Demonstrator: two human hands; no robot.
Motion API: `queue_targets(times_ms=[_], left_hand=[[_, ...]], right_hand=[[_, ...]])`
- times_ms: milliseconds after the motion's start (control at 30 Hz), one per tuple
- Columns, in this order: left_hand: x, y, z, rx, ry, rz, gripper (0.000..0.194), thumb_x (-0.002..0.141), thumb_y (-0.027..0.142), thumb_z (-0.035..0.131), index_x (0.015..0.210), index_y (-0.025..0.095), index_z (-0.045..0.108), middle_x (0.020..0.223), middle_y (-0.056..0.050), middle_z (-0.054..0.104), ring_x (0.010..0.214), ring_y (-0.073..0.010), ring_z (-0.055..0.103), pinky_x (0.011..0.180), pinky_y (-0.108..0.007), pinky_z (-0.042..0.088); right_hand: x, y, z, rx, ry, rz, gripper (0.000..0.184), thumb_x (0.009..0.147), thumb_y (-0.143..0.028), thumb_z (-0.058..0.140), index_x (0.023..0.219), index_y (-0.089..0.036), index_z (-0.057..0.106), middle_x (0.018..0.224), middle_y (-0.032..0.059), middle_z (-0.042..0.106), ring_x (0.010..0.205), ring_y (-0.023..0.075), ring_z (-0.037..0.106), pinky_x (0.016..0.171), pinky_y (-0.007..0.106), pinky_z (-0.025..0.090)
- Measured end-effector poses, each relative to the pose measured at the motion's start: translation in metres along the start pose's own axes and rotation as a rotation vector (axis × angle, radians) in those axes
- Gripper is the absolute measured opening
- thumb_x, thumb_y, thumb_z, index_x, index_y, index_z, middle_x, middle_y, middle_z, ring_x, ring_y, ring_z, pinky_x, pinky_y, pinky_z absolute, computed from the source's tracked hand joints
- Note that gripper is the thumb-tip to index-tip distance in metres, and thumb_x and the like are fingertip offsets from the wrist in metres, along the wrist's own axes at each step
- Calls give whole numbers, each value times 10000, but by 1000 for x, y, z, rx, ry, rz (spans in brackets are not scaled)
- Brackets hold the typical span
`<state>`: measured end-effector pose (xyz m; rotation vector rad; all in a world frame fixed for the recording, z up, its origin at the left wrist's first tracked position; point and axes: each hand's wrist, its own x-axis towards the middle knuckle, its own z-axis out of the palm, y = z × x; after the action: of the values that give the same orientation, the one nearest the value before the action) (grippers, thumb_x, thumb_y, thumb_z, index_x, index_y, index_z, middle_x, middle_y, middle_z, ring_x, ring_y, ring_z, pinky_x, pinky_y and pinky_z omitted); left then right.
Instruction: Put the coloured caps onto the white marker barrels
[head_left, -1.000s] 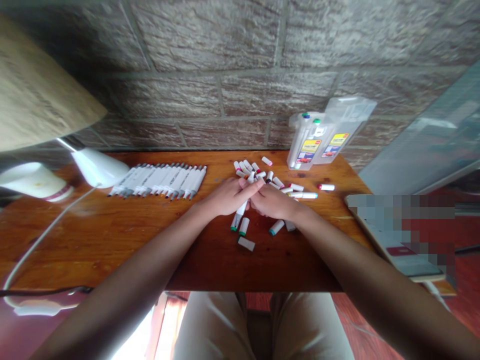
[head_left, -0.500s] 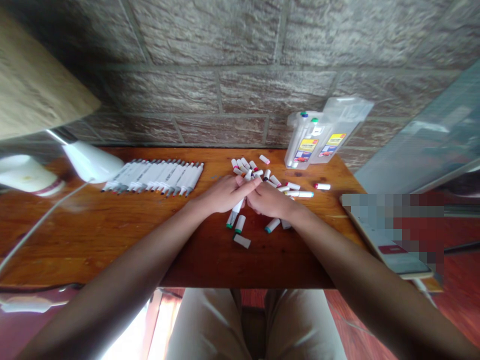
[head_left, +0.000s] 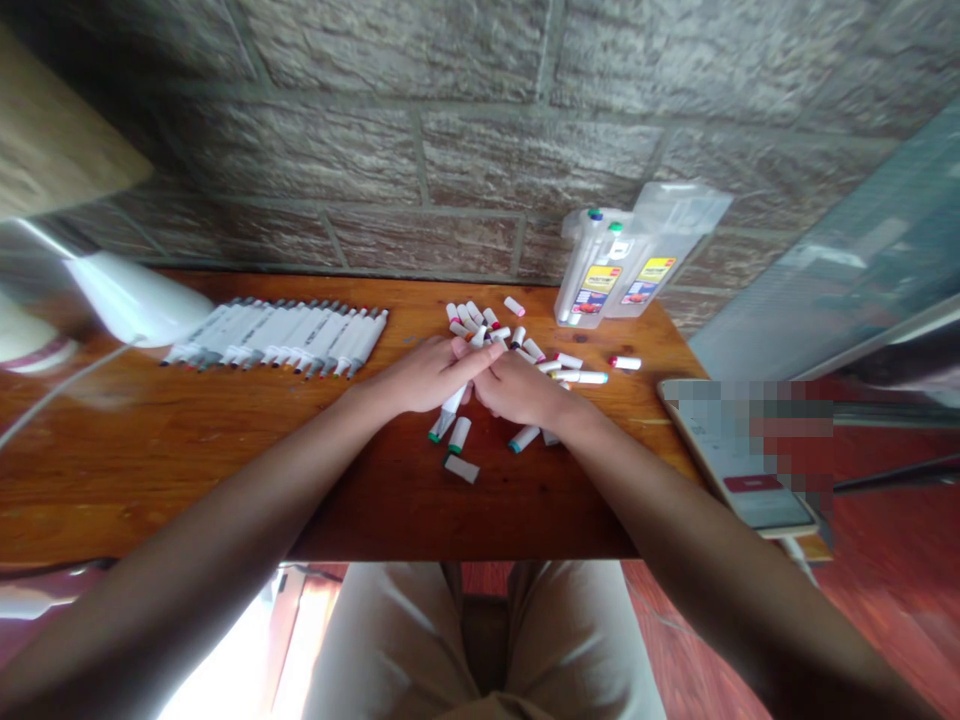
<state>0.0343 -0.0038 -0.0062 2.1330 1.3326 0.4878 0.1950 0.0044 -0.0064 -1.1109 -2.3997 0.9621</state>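
The work looks partway along: the row of markers (head_left: 277,337) lies side by side on the left of the table (head_left: 187,450), apparently without their caps, while loose caps (head_left: 514,306) are scattered around and in front of the hands, none seen on the markers in that row. One white marker (head_left: 453,398) is between the two hands over the middle of the table, pointing down toward the near edge. The fingers of the left hand (head_left: 427,375) are closed on it; the right hand (head_left: 517,385) is bent in against the left, and whether its fingers grip the marker or a cap cannot be told. By count, the row has roughly twenty markers, too tightly packed to be exact, and there are about twenty loose caps, some partly hidden behind the hands. Two caps with green ends (head_left: 460,435) lie just below the held marker. Among the caps is one longer piece with a light-blue end (head_left: 589,377), perhaps a whole marker. At the back right stands one clear case (head_left: 589,290) with at least two markers in it, beside one clear lid or second case (head_left: 649,275) that leans by the wall. One lamp (head_left: 60,130) and one screen device (head_left: 761,500) flank the table.
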Motion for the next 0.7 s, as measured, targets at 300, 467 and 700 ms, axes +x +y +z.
queue_targets(times_ms=[300, 467, 700], left_hand=[[1, -1, 0, 6, 3, -6, 735, 991, 696, 223, 617, 191, 604, 683, -58, 707, 771, -225, 681, 800, -312, 491], [1, -2, 0, 3, -8, -3, 720, 998, 690, 225, 698, 181, 636, 752, -65, 731, 839, -240, 693, 788, -307, 488], [2, -3, 0, 21, 0, -18, 704, 1003, 672, 254, 692, 183, 655, 734, -58, 732, 827, -238, 699, 811, -306, 492]], right_hand=[[1, 1, 1, -105, -10, -41, 580, 1102, -420, 188, 756, -181, 587, 817, 60, 700, 818, 167, 641, 922, 300, 475], [0, -2, 0, -145, -20, -42, 592, 1100, -428, 156, 811, -170, 603, 799, 60, 690, 791, 171, 627, 915, 312, 470], [-1, -3, -1, -160, -32, -48, 627, 1096, -446, 116, 891, -170, 641, 822, 66, 693, 815, 184, 641, 923, 327, 477]])
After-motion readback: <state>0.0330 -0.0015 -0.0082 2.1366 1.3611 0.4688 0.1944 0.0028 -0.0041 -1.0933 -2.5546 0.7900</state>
